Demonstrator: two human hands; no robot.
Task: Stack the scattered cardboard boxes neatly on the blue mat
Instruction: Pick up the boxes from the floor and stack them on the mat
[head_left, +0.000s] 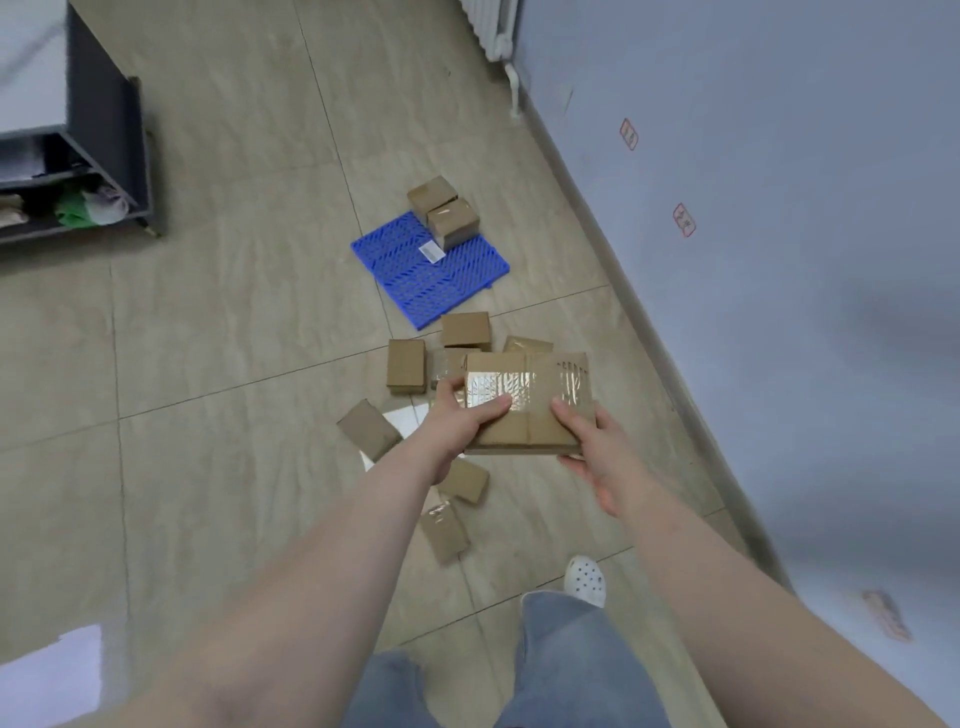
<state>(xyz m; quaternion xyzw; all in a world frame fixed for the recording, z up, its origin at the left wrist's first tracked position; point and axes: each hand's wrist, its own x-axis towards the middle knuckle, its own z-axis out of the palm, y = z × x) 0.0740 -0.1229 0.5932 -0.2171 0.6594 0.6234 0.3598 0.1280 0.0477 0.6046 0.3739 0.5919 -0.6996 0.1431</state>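
Observation:
I hold a taped cardboard box (524, 402) above the floor with both hands. My left hand (460, 421) grips its left edge, thumb across the shiny tape. My right hand (589, 447) grips its lower right corner. The blue mat (415, 275) lies on the tiles further ahead. Two cardboard boxes stand at its far corner, one (453, 222) on the mat and one (431, 193) behind it. Several more boxes lie scattered on the floor around and under my hands, among them one (405, 365) to the left and one (466, 329) near the mat's edge.
A dark shelf unit (104, 145) with cloths stands at the left. A blue-grey wall (753, 260) runs along the right, with a radiator (491, 26) at the top. A white label (431, 252) lies on the mat. My legs and a white shoe (586, 579) are below.

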